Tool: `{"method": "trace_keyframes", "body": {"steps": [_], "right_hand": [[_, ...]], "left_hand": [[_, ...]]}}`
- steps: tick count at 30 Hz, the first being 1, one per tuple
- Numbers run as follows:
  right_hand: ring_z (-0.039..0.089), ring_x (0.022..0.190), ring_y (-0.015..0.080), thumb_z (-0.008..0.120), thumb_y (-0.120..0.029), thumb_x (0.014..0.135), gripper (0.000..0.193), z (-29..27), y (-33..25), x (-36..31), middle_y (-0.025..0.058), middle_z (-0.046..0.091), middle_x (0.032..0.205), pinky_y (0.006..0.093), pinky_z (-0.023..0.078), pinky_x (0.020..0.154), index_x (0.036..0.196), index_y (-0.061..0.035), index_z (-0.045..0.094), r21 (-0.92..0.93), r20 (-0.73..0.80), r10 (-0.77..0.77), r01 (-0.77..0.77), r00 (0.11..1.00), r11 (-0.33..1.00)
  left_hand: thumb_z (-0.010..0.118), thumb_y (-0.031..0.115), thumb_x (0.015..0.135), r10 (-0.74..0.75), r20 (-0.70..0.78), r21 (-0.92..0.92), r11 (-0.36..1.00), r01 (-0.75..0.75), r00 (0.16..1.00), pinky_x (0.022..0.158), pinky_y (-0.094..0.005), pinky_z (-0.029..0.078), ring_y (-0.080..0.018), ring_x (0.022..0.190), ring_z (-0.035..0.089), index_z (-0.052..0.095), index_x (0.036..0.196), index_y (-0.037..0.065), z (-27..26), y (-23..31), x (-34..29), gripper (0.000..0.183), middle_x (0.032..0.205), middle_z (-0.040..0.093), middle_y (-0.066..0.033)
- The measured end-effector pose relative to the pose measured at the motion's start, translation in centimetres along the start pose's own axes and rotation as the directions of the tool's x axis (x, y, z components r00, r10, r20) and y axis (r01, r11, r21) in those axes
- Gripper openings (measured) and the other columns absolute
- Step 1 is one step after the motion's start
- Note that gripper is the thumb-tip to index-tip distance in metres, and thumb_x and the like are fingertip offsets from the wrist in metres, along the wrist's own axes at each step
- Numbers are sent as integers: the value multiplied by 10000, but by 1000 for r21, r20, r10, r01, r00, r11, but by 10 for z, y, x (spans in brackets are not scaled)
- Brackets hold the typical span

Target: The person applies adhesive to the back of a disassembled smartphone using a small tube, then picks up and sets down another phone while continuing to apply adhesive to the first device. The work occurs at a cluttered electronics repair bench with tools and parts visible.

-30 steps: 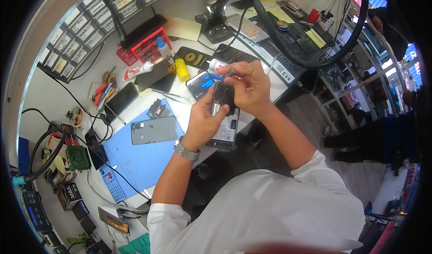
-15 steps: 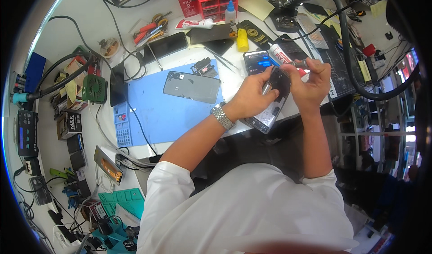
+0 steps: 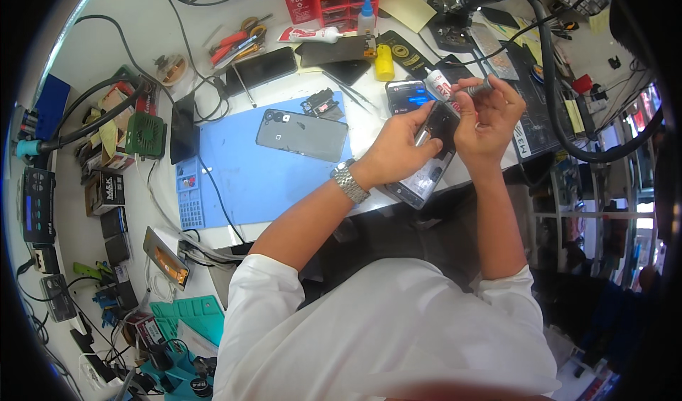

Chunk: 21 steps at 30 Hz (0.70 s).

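My left hand (image 3: 393, 149) grips an opened phone (image 3: 419, 183) at its left side, thumb lying across the exposed inside. The phone is tilted over the table's front edge, with its dark upper part between both hands. My right hand (image 3: 494, 120) is closed around a slim grey screwdriver (image 3: 477, 88), with the thumb near the phone's upper right edge. The fingers hide part of the tool, and its tip cannot be made out. Behind the hands lies another phone with a lit screen (image 3: 406, 97). A white and red tube (image 3: 438, 83) lies beside it.
A detached phone back cover (image 3: 304, 134) and a small dark phone part (image 3: 322, 105) rest on the blue mat (image 3: 249, 188). Tweezers (image 3: 355, 95), a yellow bottle (image 3: 383, 62) and a red drawer box (image 3: 347, 9) stand or lie farther back. A thick black hose (image 3: 545, 67) arches at right.
The screwdriver in my right hand has risen away from the phone. My right fingers have shifted slightly with it. My left hand stays on the phone.
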State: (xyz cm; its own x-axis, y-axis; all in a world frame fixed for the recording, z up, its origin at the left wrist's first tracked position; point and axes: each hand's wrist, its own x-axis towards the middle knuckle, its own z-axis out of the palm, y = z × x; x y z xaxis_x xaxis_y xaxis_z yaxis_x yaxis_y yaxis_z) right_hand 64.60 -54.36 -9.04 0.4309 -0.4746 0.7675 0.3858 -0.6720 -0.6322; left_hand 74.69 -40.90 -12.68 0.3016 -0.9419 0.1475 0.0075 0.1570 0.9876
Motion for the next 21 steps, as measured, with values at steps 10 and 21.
{"method": "trace_keyframes", "body": {"steps": [10,21], "right_hand": [[725,910,334,725,-55,946,239,113,-23,62,203,722,979,412,571,822,1178,-6,698,-238,732,157,32,662,971],[765,922,417,773,-93,882,177,212,-13,61,305,745,920,462,614,826,921,79,783,-340,940,334,291,73,894]], "left_hand": [[711,-12,922,14,-26,-20,1000,-15,1000,1061,-393,526,-256,1264,660,619,1354,-23,1,6,-6,442,1345,680,-157],[743,123,957,155,-43,339,932,-132,987,1072,-414,510,-327,1262,655,663,1323,5,-12,0,-5,393,1316,705,-186]]}}
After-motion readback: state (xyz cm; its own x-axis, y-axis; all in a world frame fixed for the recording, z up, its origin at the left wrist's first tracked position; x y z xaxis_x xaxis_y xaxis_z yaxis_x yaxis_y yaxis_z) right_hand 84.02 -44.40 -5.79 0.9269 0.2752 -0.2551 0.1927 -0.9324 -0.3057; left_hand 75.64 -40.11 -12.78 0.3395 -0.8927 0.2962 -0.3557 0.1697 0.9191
